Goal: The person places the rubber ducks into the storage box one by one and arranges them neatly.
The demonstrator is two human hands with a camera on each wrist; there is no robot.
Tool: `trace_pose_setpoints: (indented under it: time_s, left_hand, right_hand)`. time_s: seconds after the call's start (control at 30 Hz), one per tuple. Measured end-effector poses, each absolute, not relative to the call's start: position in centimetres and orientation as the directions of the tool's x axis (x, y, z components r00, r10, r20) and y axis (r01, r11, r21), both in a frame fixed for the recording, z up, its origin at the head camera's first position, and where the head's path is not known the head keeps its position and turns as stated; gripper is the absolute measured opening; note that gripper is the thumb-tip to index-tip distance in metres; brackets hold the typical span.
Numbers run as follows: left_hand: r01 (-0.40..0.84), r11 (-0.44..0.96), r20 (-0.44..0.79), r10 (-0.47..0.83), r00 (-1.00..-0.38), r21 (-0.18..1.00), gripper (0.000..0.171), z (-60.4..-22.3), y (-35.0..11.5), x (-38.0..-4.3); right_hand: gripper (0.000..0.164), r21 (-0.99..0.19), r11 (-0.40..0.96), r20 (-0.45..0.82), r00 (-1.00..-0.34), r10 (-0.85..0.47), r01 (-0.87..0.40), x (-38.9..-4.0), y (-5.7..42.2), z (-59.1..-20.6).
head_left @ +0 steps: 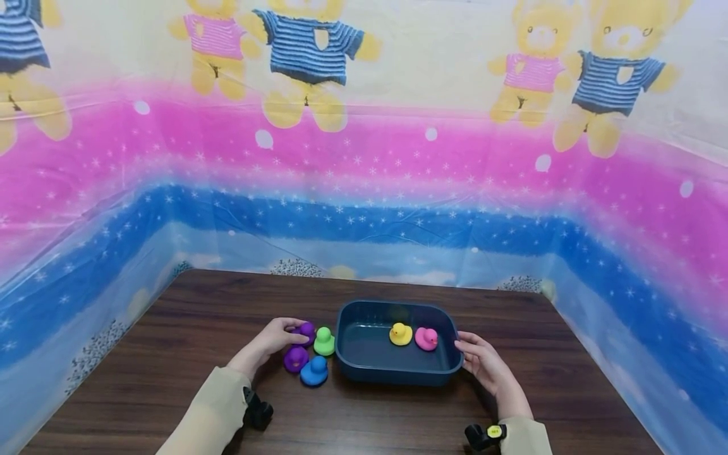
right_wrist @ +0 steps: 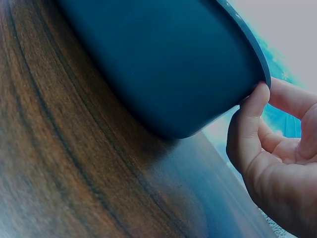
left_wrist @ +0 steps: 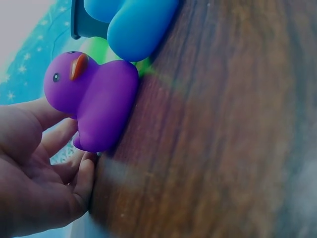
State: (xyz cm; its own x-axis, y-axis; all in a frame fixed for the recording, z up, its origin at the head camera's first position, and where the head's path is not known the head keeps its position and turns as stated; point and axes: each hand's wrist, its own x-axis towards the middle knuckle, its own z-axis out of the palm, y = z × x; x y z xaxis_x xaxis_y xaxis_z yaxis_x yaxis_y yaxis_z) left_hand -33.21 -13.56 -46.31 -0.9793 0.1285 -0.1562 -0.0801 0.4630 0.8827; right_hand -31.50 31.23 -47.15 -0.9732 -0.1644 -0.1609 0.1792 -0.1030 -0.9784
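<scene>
My left hand (head_left: 275, 337) has its thumb and fingers around the farther purple rubber duck (head_left: 308, 331). A second purple rubber duck (head_left: 296, 358) sits just nearer, and in the left wrist view this purple duck (left_wrist: 106, 101) hides the gripped one behind it. A green rubber duck (head_left: 324, 342) and a blue rubber duck (head_left: 315, 371) stand close by on the right. With thumb and fingertips, my right hand (head_left: 484, 359) pinches the right rim of a dark blue plastic bin (head_left: 392, 375). Inside the bin are a yellow duck (head_left: 400, 335) and a pink duck (head_left: 425, 339).
The bin and ducks stand on a dark wooden table (head_left: 227, 300). A printed cloth (head_left: 375, 170) with bears and snowflakes hangs behind the table and along both sides.
</scene>
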Motion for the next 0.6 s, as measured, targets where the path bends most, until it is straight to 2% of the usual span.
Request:
trace_pose_setpoints:
  time_s: [0.3,0.6]
  left_hand:
    - [-0.104,0.426,-0.151,0.080,-0.985,0.899,0.052,-46.49,-13.78,-32.96]
    - [-0.088,0.400,-0.119,0.053,-0.992,0.912,0.044,-45.91,-14.26,-32.72]
  right_hand:
    - [0.021,-0.980,-0.102,-0.154,-0.973,-0.172,0.173,-31.39,31.14,-47.12]
    - [0.019,-0.979,-0.104,-0.156,-0.973,-0.168,0.175,-31.42,31.19,-47.17]
